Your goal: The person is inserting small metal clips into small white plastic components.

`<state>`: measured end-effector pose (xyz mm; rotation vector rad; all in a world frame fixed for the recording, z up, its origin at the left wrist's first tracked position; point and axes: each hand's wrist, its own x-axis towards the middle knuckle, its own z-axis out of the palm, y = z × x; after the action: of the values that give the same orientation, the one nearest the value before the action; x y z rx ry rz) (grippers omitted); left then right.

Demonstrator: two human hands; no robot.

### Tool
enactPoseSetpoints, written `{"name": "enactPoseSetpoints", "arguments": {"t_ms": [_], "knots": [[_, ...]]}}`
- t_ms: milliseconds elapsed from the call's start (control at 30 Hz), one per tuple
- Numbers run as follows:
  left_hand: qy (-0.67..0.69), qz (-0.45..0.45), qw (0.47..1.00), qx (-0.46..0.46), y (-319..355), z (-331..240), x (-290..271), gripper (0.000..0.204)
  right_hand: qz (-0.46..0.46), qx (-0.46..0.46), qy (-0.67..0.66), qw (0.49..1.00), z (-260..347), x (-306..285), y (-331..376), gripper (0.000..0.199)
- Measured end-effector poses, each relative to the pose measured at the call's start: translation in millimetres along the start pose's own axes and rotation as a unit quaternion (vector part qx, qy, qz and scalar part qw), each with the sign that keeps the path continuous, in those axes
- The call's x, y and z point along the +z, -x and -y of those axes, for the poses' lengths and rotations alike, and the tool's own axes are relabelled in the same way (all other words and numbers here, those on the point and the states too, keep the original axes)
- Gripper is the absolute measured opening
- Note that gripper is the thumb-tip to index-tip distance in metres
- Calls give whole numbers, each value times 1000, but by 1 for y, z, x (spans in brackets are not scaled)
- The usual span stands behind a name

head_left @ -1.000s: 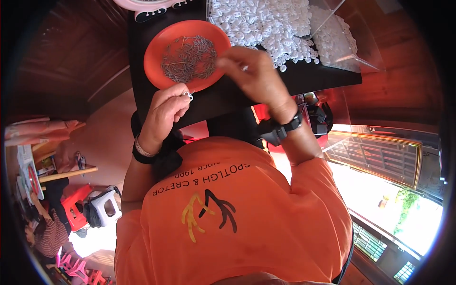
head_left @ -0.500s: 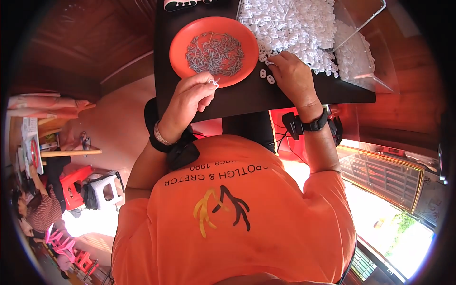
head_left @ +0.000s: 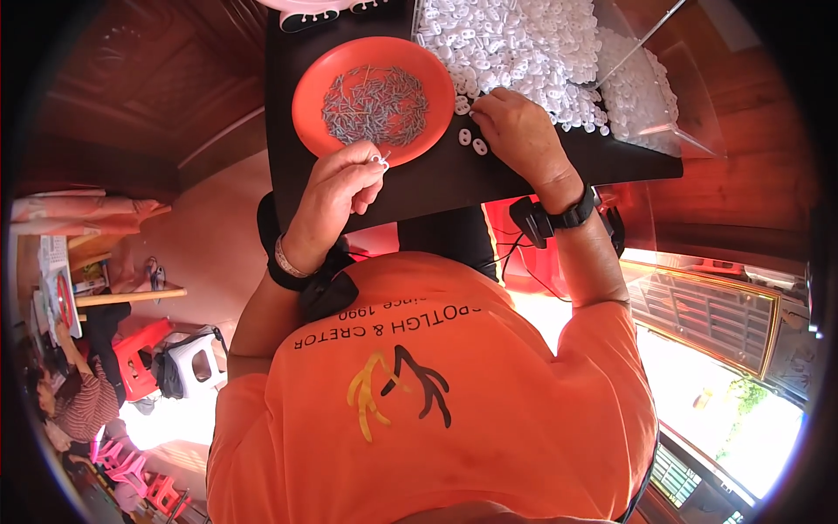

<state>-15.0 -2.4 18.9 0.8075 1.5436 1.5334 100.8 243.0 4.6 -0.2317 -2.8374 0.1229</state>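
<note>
A small white two-hole plastic piece point(head_left: 380, 162) with a thin pin standing out of it is pinched in my left hand point(head_left: 336, 190), over the near rim of an orange-red plate point(head_left: 305, 105). Many small grey metal pins point(head_left: 375, 105) lie heaped in that plate. To the right, my right hand point(head_left: 524, 140) has its fingertips closed low at the table, where a sliver of a white piece shows; the rest is hidden. Close by its fingertips lie two loose white two-hole pieces point(head_left: 472, 141). Beyond the hand spreads a large pile of such pieces point(head_left: 524, 44).
The dark table point(head_left: 419, 188) has its near edge just in front of my body. A clear plastic bag of white pieces point(head_left: 642, 96) stands at the right, and a pink-and-black item point(head_left: 319, 13) at the far left. Another person point(head_left: 83, 397) sits off to the left near stools point(head_left: 140, 358).
The table and its contents have shifted slightly left in view. Both hands keep nearly the same places and grips; the left hand sits a little closer to the plate's middle line.
</note>
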Motion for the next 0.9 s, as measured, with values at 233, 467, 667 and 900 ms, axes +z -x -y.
{"name": "enactPoseSetpoints", "arguments": {"t_ms": [233, 467, 667, 900], "knots": [[36, -18, 999, 18, -2, -8, 9, 21, -16, 183, -612, 769, 25, -23, -4, 16], [27, -29, 999, 21, -4, -9, 16, 23, 50, 180, -723, 665, 62, -22, -10, 16], [21, -30, 999, 39, -1, 1, 8, 20, 65, 143, -734, 661, 74, -16, -13, 15], [8, -45, 998, 38, 1, 4, 7, 21, 29, 116, -689, 715, 82, -12, -10, 14]]}}
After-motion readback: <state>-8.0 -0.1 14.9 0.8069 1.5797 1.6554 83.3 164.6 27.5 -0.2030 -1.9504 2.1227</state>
